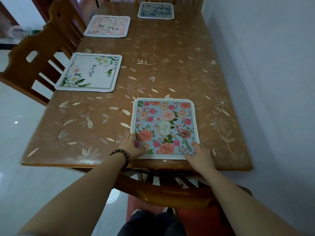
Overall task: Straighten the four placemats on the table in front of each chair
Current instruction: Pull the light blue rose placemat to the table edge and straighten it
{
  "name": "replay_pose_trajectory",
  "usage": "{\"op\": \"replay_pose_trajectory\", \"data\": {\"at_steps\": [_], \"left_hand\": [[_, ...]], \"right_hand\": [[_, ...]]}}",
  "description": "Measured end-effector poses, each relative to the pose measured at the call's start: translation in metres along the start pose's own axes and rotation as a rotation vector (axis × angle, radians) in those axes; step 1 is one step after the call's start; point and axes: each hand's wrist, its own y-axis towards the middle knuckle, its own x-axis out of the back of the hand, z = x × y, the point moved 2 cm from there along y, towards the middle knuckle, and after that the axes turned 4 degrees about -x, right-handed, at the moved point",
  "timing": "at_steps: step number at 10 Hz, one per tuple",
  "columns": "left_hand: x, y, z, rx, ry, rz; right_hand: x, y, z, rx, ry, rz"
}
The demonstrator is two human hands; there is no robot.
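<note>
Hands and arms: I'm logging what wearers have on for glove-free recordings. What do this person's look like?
Both forearms are bare, with no sleeves showing, and both hands are ungloved. The left hand has a bracelet of dark round beads at the wrist. The right hand shows no jewellery or watch.

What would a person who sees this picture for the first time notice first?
Most striking is the bright flower placemat at the near edge of the table, with the left hand and the right hand resting on its two near corners. Next come the white placemat and the pink placemat along the left side, and the blue placemat at the far end.
</note>
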Motion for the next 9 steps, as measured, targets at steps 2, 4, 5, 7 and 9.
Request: {"op": "replay_pose_trajectory", "data": {"at_steps": [2, 4, 5, 7, 9], "left_hand": [[0.001, -0.007, 0.001, 0.061, -0.043, 0.010], [0.000, -0.014, -0.002, 0.106, 0.001, 0.007], [0.002, -0.016, -0.005, 0.116, 0.037, 0.011], [0.020, -0.022, -0.016, 0.116, 0.199, 0.000], [0.026, -0.042, -0.027, -0.014, 0.366, -0.168]], "right_hand": [[0.000, -0.006, 0.005, 0.003, -0.047, 0.007], [0.001, -0.013, 0.004, -0.008, -0.066, 0.016], [0.001, -0.014, 0.005, -0.023, -0.075, 0.027], [0.008, -0.015, 0.013, -0.036, -0.060, 0.098], [0.006, -0.026, 0.027, 0.041, -0.068, 0.010]]}}
